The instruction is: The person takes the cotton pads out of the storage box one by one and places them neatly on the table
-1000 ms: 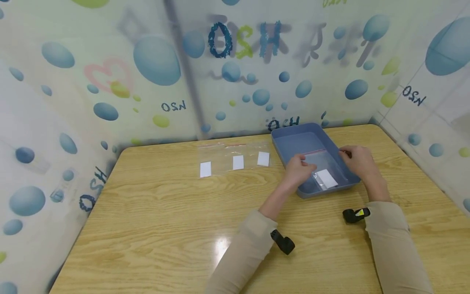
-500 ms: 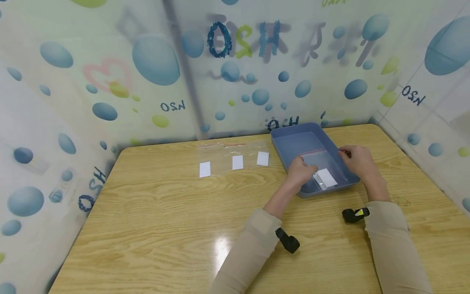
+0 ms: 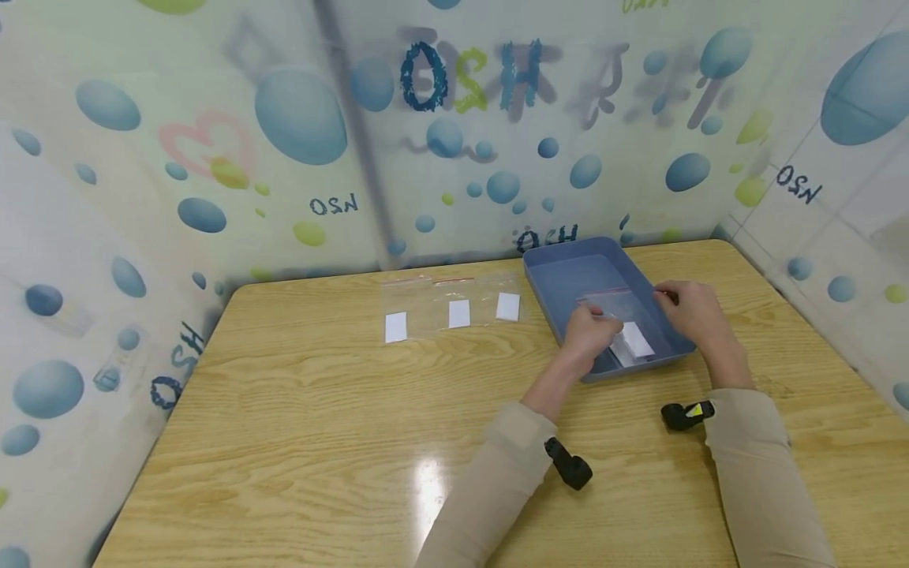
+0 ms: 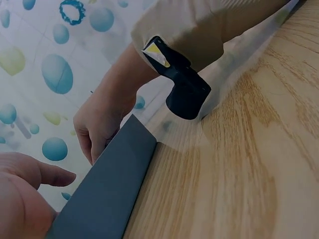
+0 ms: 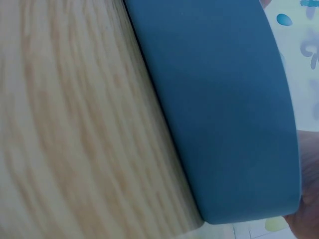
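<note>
A blue-grey tray (image 3: 568, 272) stands at the back right of the table, with a clear zip bag (image 3: 618, 304) lying in it. The bag has a red seal line and a white card (image 3: 637, 339) at its lower part. My left hand (image 3: 591, 335) reaches over the tray's near left side and pinches the bag; its thumb shows in the left wrist view. My right hand (image 3: 692, 312) grips the tray's right rim. The right wrist view is mostly filled by the tray's outer wall (image 5: 219, 109), which hides most of that hand.
To the tray's left, several clear zip bags (image 3: 426, 296) lie in an overlapping row, showing white cards (image 3: 459, 314). The wood table (image 3: 305, 410) ends at a patterned wall (image 3: 284, 213) behind and at the sides. A black camera (image 3: 568, 465) sits on each wrist.
My left hand has moved slightly right over the bag and its fingers have closed on it. The bag and its card have shifted and creased. My right hand stays on the rim.
</note>
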### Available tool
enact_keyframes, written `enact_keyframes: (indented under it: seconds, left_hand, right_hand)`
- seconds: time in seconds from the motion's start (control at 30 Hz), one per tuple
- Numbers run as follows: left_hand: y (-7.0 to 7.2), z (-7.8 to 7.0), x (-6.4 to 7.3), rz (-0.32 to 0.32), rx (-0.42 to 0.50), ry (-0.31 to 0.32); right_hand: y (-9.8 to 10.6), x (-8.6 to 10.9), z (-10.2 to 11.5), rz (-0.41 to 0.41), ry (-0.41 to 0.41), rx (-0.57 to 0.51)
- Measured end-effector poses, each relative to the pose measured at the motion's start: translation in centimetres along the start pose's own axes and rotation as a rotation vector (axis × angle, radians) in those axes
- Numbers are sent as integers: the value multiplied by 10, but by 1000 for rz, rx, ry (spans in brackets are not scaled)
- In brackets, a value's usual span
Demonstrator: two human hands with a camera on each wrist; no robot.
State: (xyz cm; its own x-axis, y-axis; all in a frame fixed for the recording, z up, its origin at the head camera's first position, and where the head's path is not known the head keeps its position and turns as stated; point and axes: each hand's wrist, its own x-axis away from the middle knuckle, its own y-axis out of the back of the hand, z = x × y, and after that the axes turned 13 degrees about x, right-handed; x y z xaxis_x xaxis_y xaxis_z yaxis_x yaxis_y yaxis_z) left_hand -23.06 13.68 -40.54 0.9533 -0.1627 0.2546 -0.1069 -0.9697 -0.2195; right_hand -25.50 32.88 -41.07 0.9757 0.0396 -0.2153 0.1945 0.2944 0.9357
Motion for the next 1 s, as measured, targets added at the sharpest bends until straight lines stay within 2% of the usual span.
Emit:
enact_keyframes:
  seconds: [0.13, 0.37, 0.5, 1.0]
  left_hand:
    - [-6, 6, -3, -20, 23, -9]
    - [-12, 10, -5, -78, -72, -44]
    - [-13, 11, -6, -98, -93, -58]
    - [-9, 6, -4, -98, -99, -112]
  right_hand:
    - [-2, -1, -1, -21, 7, 4]
    - [-2, -2, -2, -11, 3, 4]
    - [-1, -2, -2, -4, 3, 7]
    - [-1, -2, 0, -9, 1, 9]
